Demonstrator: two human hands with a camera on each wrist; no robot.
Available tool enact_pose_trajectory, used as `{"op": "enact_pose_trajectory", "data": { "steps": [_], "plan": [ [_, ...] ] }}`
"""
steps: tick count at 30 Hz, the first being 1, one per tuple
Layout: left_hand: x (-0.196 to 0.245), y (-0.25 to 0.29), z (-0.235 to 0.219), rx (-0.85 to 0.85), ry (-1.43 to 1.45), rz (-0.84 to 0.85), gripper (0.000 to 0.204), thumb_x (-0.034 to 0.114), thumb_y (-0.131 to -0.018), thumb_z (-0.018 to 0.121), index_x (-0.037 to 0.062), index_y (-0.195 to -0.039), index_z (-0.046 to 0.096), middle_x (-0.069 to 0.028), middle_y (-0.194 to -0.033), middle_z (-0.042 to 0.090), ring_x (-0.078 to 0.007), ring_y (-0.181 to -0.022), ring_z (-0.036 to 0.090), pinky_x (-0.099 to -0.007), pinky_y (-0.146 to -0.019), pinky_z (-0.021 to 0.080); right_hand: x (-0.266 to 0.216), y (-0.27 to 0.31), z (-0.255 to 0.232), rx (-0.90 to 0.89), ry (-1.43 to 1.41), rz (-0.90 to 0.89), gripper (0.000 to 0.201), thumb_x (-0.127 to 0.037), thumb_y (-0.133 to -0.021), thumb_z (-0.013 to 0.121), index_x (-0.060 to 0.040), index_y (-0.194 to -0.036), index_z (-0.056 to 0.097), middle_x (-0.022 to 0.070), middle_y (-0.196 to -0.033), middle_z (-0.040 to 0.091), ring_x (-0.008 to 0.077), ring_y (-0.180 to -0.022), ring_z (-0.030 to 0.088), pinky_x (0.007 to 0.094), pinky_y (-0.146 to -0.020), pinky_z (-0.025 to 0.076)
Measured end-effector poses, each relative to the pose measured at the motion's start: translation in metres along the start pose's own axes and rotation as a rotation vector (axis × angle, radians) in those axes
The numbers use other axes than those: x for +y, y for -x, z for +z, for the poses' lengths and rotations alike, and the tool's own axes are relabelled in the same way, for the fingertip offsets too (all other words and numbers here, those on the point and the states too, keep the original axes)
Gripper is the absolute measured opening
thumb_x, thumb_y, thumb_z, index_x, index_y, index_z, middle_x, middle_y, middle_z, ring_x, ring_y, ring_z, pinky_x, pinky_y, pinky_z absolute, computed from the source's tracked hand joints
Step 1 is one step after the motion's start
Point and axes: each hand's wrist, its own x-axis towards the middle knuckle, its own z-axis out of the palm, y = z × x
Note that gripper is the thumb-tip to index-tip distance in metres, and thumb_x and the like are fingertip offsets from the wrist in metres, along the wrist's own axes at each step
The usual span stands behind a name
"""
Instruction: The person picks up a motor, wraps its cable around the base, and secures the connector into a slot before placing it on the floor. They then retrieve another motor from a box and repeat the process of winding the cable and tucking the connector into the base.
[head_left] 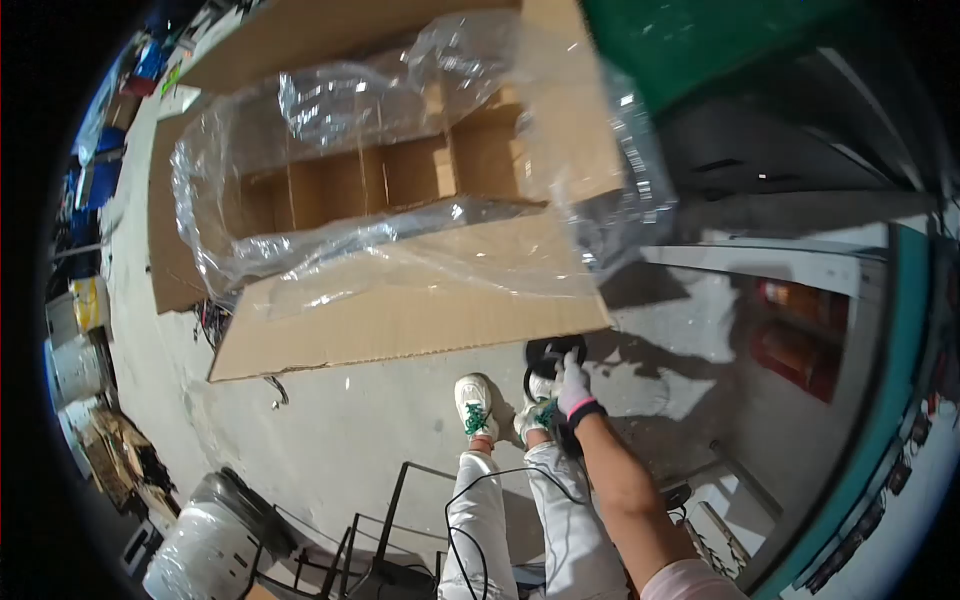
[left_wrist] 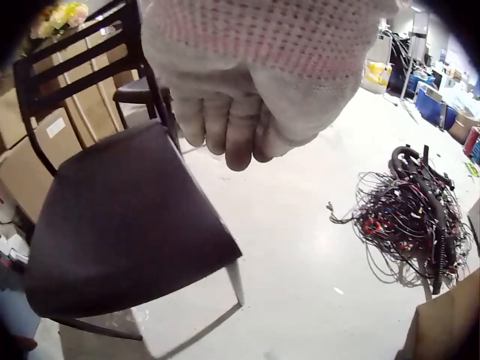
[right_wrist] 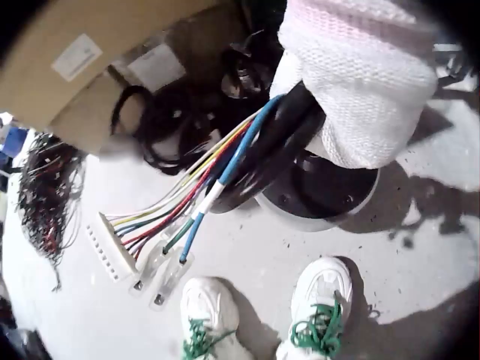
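In the right wrist view my gloved right hand (right_wrist: pixel 360 90) grips a thick black cable bundle (right_wrist: pixel 277 150), with coloured wires running down to a white connector (right_wrist: pixel 111 247) and two clear-sleeved terminals. Behind it on the floor is a round black-topped object (right_wrist: pixel 322 191). The head view has that hand (head_left: pixel 572 385) beside the black item (head_left: pixel 555 352), in front of the carton's lower flap. My gloved left hand (left_wrist: pixel 247 97) appears only in the left wrist view, fingers loosely bent and holding nothing, near a dark chair (left_wrist: pixel 127 217).
A large carton (head_left: pixel 400 340) with cardboard dividers and clear plastic lining stands ahead. A tangle of wires (left_wrist: pixel 405 217) lies on the floor. Red cylinders (head_left: pixel 795 360) are at right, a plastic-wrapped white object (head_left: pixel 200 550) at lower left, and a black metal frame (head_left: pixel 395 510) near the legs.
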Motion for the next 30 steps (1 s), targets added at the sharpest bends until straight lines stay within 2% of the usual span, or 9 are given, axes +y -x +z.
{"op": "enact_pose_trajectory", "data": {
  "steps": [3,5,9,13,15,17,21,24,30],
  "plan": [
    [0.042,-0.052,-0.007,-0.073,-0.07,0.24,0.027,0.014,-0.087,0.05,-0.0031,-0.107,0.056,-0.0228,-0.11,0.056,-0.0345,-0.1,0.053,-0.0393,-0.088,0.043,0.016,0.071,-0.042,-0.093,-0.155,0.11,0.027,-0.04,-0.086,0.055,-0.0147,-0.096,0.055,0.0004,-0.084,0.059,0.0136,-0.072,0.056,0.0301,-0.067,0.047],
    [0.157,-0.06,-0.001,-0.151,0.563,-0.079,0.038,0.019,-0.088,0.052,-0.002,-0.119,0.047,-0.0192,-0.118,0.053,-0.0314,-0.108,0.051,-0.0376,-0.095,0.039,0.003,0.146,-0.064,-0.174,-0.327,0.354,0.031,-0.048,-0.082,0.057,-0.0167,-0.087,0.053,-0.004,-0.059,0.048,0.0069,-0.047,0.043,0.0226,-0.04,0.034],
    [0.289,-0.09,0.03,-0.56,0.76,0.286,0.036,0.027,-0.087,0.056,0.0072,-0.117,0.052,-0.003,-0.105,0.059,-0.0127,-0.098,0.055,-0.0295,-0.086,0.042,-0.021,0.289,-0.161,-0.543,-0.238,0.596,0.027,-0.042,-0.088,0.049,-0.0158,-0.093,0.051,-0.0047,-0.062,0.044,0.0072,-0.043,0.037,0.0239,-0.037,0.029],
    [0.429,0.029,0.069,-1.01,0.474,0.702,0.035,0.019,-0.086,0.058,0.0059,-0.117,0.053,-0.0035,-0.106,0.059,-0.0125,-0.099,0.054,-0.031,-0.09,0.041,-0.06,0.465,-0.236,-0.489,-0.038,-0.115,0.035,-0.016,-0.085,0.054,-0.0082,-0.117,0.041,0.0041,-0.09,0.051,0.0121,-0.072,0.051,0.0259,-0.058,0.044],
    [0.469,0.136,0.069,-0.958,0.073,1.301,0.031,0.016,-0.087,0.056,0.0045,-0.115,0.054,-0.0043,-0.105,0.059,-0.0135,-0.098,0.053,-0.0298,-0.09,0.04,-0.066,0.534,-0.279,-0.416,0.005,-0.267,0.046,-0.012,-0.081,0.058,-0.0061,-0.121,0.036,0.0074,-0.1,0.05,0.0146,-0.083,0.053,0.027,-0.068,0.047],
    [0.474,0.198,0.097,-1.233,0.064,1.244,0.029,0.012,-0.087,0.055,0.0027,-0.114,0.053,-0.0054,-0.105,0.058,-0.0159,-0.098,0.053,-0.0288,-0.091,0.04,-0.073,0.594,-0.318,-0.333,-0.097,-0.368,0.052,-0.014,-0.079,0.061,-0.0053,-0.123,0.034,0.0085,-0.1,0.052,0.0151,-0.084,0.054,0.0268,-0.07,0.048],
    [0.481,0.331,0.147,-1.124,-0.105,1.618,0.035,0.012,-0.079,0.063,0.0035,-0.112,0.056,-0.0111,-0.117,0.053,-0.0186,-0.105,0.053,-0.0292,-0.089,0.042,-0.077,0.659,-0.397,-0.421,0.026,-0.017,0.041,-0.043,-0.084,0.053,-0.0029,-0.083,0.058,-0.0009,-0.051,0.048,0.0104,-0.044,0.044,0.0242,-0.044,0.038],
    [0.482,0.407,0.225,-0.801,-0.23,2.228,0.059,0.029,-0.07,0.071,0.0093,-0.121,0.048,-0.017,-0.128,0.042,-0.0389,-0.124,0.031,-0.0454,-0.102,0.028,-0.089,0.69,-0.443,-0.257,0.094,-0.124,0.048,-0.046,-0.085,0.048,-0.0021,-0.068,0.059,0.001,-0.056,0.05,0.0107,-0.047,0.046,0.0256,-0.045,0.037],
    [0.444,0.536,0.276,-0.46,-0.922,2.1,0.09,0.061,-0.067,0.06,0.0176,-0.138,0.026,-0.0153,-0.146,0.013,-0.0377,-0.134,0.005,-0.0516,-0.107,0.001,-0.099,0.677,-0.54,-0.161,0.012,-0.286,0.047,-0.041,-0.088,0.045,0.0013,-0.071,0.06,0.0053,-0.063,0.055,0.0147,-0.059,0.052,0.0279,-0.055,0.041]
  ]
}}
